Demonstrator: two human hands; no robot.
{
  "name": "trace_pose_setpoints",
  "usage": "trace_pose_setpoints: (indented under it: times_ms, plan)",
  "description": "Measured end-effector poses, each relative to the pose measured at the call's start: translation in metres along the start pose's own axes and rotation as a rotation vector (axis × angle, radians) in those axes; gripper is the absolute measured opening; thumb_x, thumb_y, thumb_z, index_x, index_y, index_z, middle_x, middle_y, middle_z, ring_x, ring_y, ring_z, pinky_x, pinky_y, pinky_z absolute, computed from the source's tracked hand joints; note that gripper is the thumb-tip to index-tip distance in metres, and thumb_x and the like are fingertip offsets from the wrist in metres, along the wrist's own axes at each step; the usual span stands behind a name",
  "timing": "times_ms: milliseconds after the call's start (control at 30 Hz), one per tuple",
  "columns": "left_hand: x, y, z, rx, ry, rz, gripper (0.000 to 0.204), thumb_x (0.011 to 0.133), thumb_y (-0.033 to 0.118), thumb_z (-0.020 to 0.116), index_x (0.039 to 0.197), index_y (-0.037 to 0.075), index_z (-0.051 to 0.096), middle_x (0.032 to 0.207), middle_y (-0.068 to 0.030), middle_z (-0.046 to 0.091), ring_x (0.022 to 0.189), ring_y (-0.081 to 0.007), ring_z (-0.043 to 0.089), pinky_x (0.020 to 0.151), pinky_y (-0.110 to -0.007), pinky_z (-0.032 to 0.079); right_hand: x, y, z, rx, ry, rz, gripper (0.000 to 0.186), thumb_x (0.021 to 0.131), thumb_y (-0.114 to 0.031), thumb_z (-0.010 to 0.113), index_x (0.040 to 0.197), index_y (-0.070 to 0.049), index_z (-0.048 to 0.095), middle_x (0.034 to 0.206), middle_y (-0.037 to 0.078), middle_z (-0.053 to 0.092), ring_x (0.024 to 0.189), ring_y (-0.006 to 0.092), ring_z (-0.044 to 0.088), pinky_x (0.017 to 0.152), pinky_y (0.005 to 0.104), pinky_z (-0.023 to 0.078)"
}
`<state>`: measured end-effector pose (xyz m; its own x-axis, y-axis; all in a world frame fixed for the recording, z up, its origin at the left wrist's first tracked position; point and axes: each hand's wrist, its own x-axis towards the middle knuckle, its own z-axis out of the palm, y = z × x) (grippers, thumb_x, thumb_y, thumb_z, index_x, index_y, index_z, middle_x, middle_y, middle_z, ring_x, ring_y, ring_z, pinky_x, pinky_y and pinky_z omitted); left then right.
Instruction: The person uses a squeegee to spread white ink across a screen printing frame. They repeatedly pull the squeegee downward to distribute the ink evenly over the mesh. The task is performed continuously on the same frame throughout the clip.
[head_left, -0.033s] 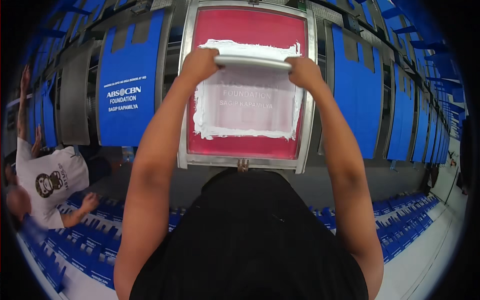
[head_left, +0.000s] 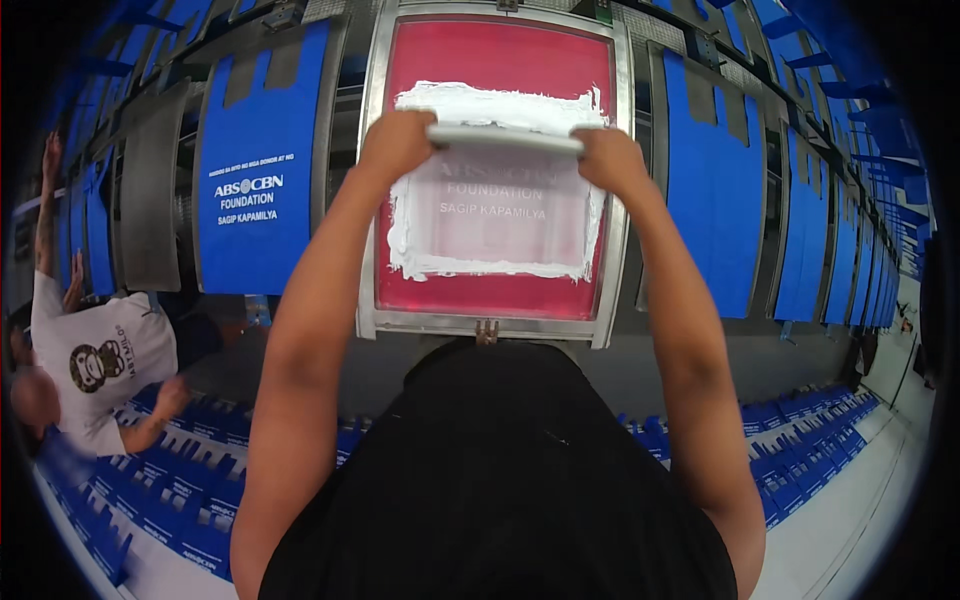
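Observation:
My left hand and my right hand are closed on the two ends of a pale squeegee. It lies crosswise over a screen-printing frame with a silver metal rim and red mesh. Thick white ink lies beyond the squeegee and rings the middle of the mesh. On my side of the squeegee, a paler window shows white lettering through a thin film. The squeegee's lower edge is blurred, and my fingers hide its ends.
Blue bag panels lie on boards in a row: a printed blue bag left, a plain blue bag right. A clamp sits at the frame's near edge. A person in a white shirt is at far left. Several blue bags cover the floor behind.
Both my hands and the squeegee have slid a little toward me over the mesh. More white ink shows beyond the squeegee. The other person's lower hand has shifted slightly.

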<state>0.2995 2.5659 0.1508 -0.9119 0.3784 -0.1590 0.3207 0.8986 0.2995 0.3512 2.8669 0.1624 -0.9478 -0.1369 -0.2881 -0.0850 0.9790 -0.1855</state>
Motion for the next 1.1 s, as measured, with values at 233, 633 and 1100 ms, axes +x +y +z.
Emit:
trace_pose_setpoints:
  times_ms: [233,633,1100]
  plan:
    - [-0.187,0.026,0.069,-0.17,0.192,0.19,0.026,0.06,-0.002,0.064,0.085,0.005,0.064,0.088,-0.0142,0.063,0.083,-0.0329,0.059,0.074,-0.045,0.047,-0.169,-0.036,0.072,0.028,-0.048,-0.061,0.044,0.064,0.0,0.063,0.106,-0.013,0.067,0.096,0.009,0.069,0.095,0.0275,0.063,0.108,0.0549,0.031]
    - [0.031,0.0,-0.016,-0.066,-0.044,-0.033,0.035,0.069,0.032,0.08,0.09,0.006,0.067,0.085,-0.0149,0.067,0.086,-0.0347,0.064,0.076,-0.046,0.051,0.046,0.016,-0.021,-0.046,-0.027,-0.052,0.048,0.069,-0.007,0.058,0.115,-0.016,0.067,0.1,0.014,0.07,0.096,0.032,0.066,0.087,0.04,0.052]
    - [-0.29,0.074,0.191,-1.253,-0.507,-0.36,0.047,0.093,0.046,0.059,0.1,0.0,0.068,0.08,-0.003,0.065,0.076,-0.0113,0.058,0.072,-0.027,0.046,0.101,0.013,-0.044,0.059,-0.195,-0.158,0.057,0.063,-0.009,0.063,0.12,-0.006,0.063,0.109,0.019,0.066,0.106,0.0356,0.061,0.093,0.0391,0.048]
